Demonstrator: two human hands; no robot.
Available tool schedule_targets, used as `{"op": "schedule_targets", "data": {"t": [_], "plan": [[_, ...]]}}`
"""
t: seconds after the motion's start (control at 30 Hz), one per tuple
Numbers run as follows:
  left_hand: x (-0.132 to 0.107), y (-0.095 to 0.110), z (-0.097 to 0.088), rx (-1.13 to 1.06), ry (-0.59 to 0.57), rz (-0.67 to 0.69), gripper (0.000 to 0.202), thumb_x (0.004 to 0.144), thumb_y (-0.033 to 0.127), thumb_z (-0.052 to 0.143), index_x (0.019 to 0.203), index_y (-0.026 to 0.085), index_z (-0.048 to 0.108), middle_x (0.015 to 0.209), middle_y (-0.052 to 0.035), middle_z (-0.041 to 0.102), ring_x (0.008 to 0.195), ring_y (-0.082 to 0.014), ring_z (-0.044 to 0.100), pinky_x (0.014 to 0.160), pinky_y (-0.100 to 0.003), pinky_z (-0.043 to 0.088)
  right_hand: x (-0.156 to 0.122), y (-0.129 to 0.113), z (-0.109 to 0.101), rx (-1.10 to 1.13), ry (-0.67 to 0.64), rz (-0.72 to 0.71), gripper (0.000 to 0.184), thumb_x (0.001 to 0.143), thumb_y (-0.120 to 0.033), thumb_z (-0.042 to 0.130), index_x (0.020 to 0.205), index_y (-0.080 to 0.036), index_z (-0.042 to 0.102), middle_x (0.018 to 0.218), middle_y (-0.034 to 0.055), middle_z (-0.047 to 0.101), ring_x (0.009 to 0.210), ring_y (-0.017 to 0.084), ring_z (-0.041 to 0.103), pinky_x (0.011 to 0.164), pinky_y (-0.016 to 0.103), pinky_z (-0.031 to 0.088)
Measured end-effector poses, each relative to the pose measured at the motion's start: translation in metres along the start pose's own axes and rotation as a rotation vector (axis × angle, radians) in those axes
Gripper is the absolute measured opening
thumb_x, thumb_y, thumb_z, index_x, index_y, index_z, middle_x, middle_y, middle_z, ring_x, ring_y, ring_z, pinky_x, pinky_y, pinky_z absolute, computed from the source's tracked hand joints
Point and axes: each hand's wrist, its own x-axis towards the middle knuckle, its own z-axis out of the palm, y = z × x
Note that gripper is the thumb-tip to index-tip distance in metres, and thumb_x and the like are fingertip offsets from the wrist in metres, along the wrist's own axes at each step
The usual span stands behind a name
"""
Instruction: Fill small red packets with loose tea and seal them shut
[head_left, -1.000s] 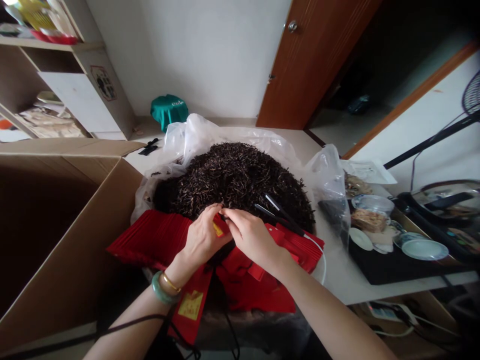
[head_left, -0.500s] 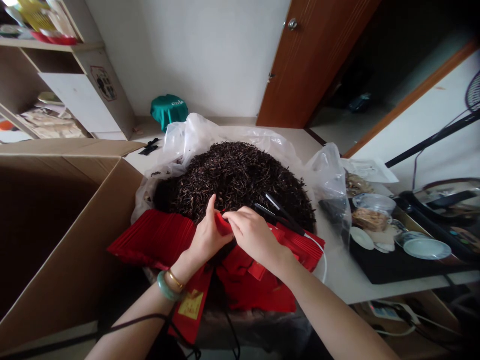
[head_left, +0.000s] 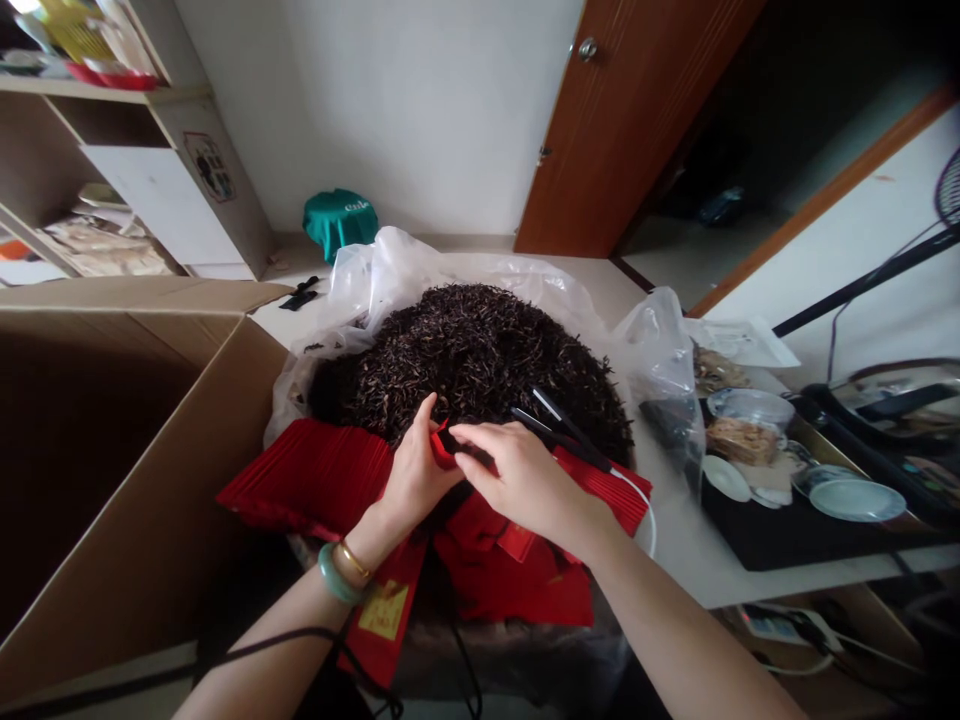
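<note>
My left hand [head_left: 414,475], with a gold and a green bangle at the wrist, grips a small red packet [head_left: 441,445] whose mouth shows a dark opening. Right at that mouth, my right hand [head_left: 521,475] has bent fingers with the tips drawn together; what lies between them is hidden. Beyond both hands rises a heap of dark, twisted tea leaves [head_left: 480,340] in a clear plastic bag [head_left: 390,265]. A row of red packets [head_left: 307,475] stands to the left, another row [head_left: 619,500] to the right, and loose red packets [head_left: 517,590] lie below my hands.
A black-handled tool [head_left: 574,440] with pale tips rests on the tea's right edge beside a white cable [head_left: 651,520]. An open cardboard box [head_left: 202,430] stands at left. On the right table are a black mat [head_left: 750,535] and dishes [head_left: 855,498]. Black cords [head_left: 262,640] cross in front.
My right fingers have shifted slightly and spread back from the packet's edge. The red packet's mouth now shows wider and darker. My left hand stays nearly in place.
</note>
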Motion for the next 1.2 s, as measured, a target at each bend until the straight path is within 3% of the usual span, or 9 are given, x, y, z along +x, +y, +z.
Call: {"op": "schedule_targets", "data": {"t": [0.1, 0.17, 0.3, 0.47, 0.53, 0.73, 0.9, 1.1, 1.2], "plan": [[-0.002, -0.003, 0.002, 0.038, 0.008, 0.103, 0.083, 0.071, 0.026, 0.065, 0.144, 0.017, 0.026, 0.109, -0.0101, 0.061, 0.098, -0.0227, 0.062, 0.085, -0.037, 0.051, 0.001, -0.005, 0.005, -0.033, -0.172, 0.044, 0.015, 0.089, -0.019, 0.055, 0.101, -0.014, 0.063, 0.101, 0.0107, 0.071, 0.096, 0.024, 0.065, 0.088, 0.04, 0.042], [-0.003, -0.004, 0.002, 0.052, 0.006, 0.161, 0.08, 0.073, 0.025, 0.062, 0.144, 0.017, 0.026, 0.114, -0.0122, 0.06, 0.103, -0.024, 0.061, 0.088, -0.039, 0.05, 0.003, -0.006, 0.01, -0.045, -0.201, 0.053, 0.012, 0.09, -0.02, 0.056, 0.097, -0.014, 0.062, 0.101, 0.0111, 0.071, 0.1, 0.024, 0.064, 0.091, 0.043, 0.04], [-0.002, -0.003, 0.001, 0.029, -0.01, 0.12, 0.079, 0.072, 0.025, 0.064, 0.143, 0.018, 0.029, 0.111, -0.0112, 0.061, 0.102, -0.0238, 0.062, 0.087, -0.039, 0.051, 0.004, -0.001, 0.013, -0.015, -0.138, -0.013, 0.008, 0.087, -0.016, 0.057, 0.092, -0.014, 0.063, 0.098, 0.0102, 0.072, 0.096, 0.023, 0.065, 0.09, 0.041, 0.043], [-0.001, 0.006, -0.001, -0.039, -0.01, -0.013, 0.084, 0.067, 0.029, 0.073, 0.139, 0.021, 0.032, 0.105, -0.0055, 0.063, 0.093, -0.0205, 0.065, 0.081, -0.033, 0.052, 0.002, 0.013, 0.004, 0.167, 0.201, -0.042, 0.017, 0.086, -0.011, 0.053, 0.099, -0.018, 0.063, 0.093, 0.0059, 0.07, 0.083, 0.017, 0.066, 0.079, 0.032, 0.051], [-0.002, 0.01, -0.001, -0.048, 0.012, -0.035, 0.085, 0.065, 0.03, 0.076, 0.138, 0.022, 0.033, 0.102, -0.0032, 0.064, 0.09, -0.019, 0.065, 0.079, -0.031, 0.052, 0.002, 0.017, 0.001, 0.179, 0.278, -0.049, 0.022, 0.086, -0.009, 0.051, 0.102, -0.019, 0.062, 0.089, 0.0047, 0.068, 0.079, 0.016, 0.065, 0.076, 0.031, 0.052], [-0.005, 0.014, 0.001, -0.055, 0.042, -0.047, 0.084, 0.064, 0.03, 0.078, 0.136, 0.022, 0.036, 0.103, -0.0037, 0.064, 0.09, -0.0191, 0.065, 0.078, -0.03, 0.052, 0.005, 0.02, 0.009, 0.139, 0.299, -0.105, 0.025, 0.08, -0.002, 0.055, 0.094, -0.019, 0.067, 0.083, 0.004, 0.065, 0.08, 0.018, 0.062, 0.077, 0.031, 0.052], [-0.007, 0.011, 0.003, -0.033, 0.035, 0.056, 0.081, 0.066, 0.03, 0.077, 0.135, 0.021, 0.036, 0.11, -0.0072, 0.065, 0.096, -0.0211, 0.065, 0.082, -0.033, 0.053, 0.005, 0.019, 0.018, 0.13, 0.344, -0.129, 0.027, 0.077, 0.0, 0.057, 0.093, -0.02, 0.067, 0.077, 0.0024, 0.064, 0.077, 0.019, 0.06, 0.078, 0.033, 0.053], [-0.009, 0.011, 0.003, 0.003, 0.025, 0.089, 0.081, 0.067, 0.028, 0.076, 0.136, 0.022, 0.034, 0.119, -0.0104, 0.062, 0.095, -0.021, 0.066, 0.08, -0.033, 0.055, 0.006, 0.027, 0.02, 0.239, 0.284, 0.026, 0.055, 0.071, -0.005, 0.066, 0.123, -0.021, 0.057, 0.105, 0.0075, 0.059, 0.081, 0.016, 0.063, 0.078, 0.033, 0.056], [-0.009, 0.011, 0.002, -0.012, 0.015, 0.112, 0.081, 0.069, 0.03, 0.076, 0.137, 0.022, 0.033, 0.117, -0.0101, 0.062, 0.097, -0.0211, 0.065, 0.082, -0.034, 0.054, 0.008, 0.032, 0.02, 0.309, 0.181, 0.092, 0.046, 0.075, -0.013, 0.068, 0.12, -0.019, 0.061, 0.107, 0.0097, 0.066, 0.085, 0.018, 0.067, 0.074, 0.032, 0.057]]}}
